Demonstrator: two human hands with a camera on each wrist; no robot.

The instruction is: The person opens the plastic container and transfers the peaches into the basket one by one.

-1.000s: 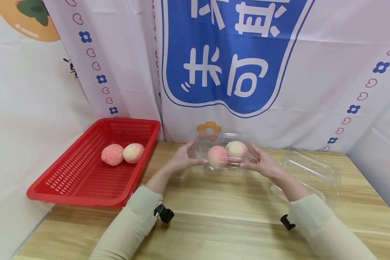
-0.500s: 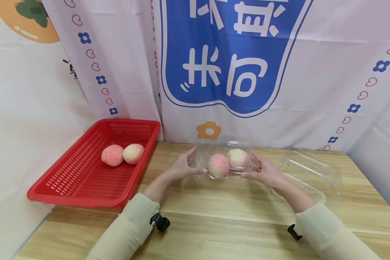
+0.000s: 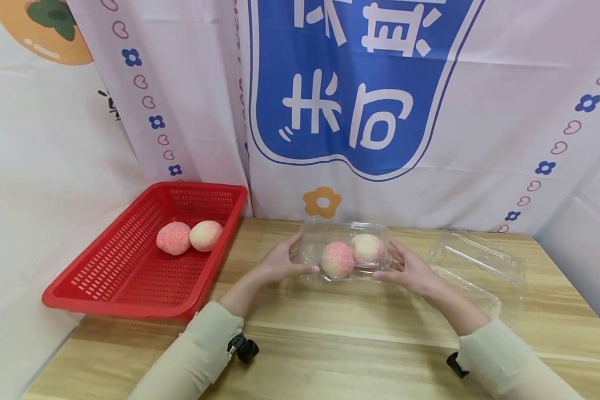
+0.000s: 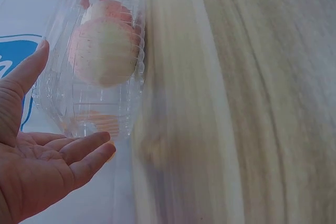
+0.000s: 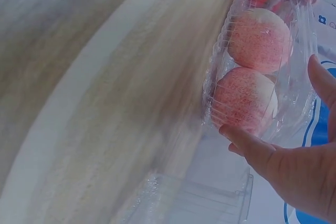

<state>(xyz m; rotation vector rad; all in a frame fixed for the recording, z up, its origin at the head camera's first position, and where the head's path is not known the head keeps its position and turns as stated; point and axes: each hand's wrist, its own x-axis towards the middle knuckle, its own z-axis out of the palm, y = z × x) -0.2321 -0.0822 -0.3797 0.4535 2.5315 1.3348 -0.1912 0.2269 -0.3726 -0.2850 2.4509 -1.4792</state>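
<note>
A clear plastic fruit box (image 3: pixel 314 241) stands at the back of the wooden table with two pink-and-cream peaches inside, one peach (image 3: pixel 337 260) at the front and the other peach (image 3: pixel 367 248) behind it to the right. My left hand (image 3: pixel 280 262) holds the box's left end, thumb toward me. At the opposite end my right hand (image 3: pixel 411 269) grips it the same way. From the left wrist, the thumb and fingers (image 4: pixel 86 163) show spread about the box end. In the right wrist view the thumb (image 5: pixel 247 142) lies along the near side, close beside a peach.
On the left, a red plastic basket (image 3: pixel 125 308) contains two more peaches (image 3: pixel 174 238). A second clear plastic box (image 3: pixel 480 264) lies on the table (image 3: pixel 340 344) at the right. Behind the table hangs a white curtain (image 3: pixel 460 189) with a blue printed panel.
Both hands have brought the fruit box down and nearer to me, most of it in the first half second. The basket and second box stay where they were.
</note>
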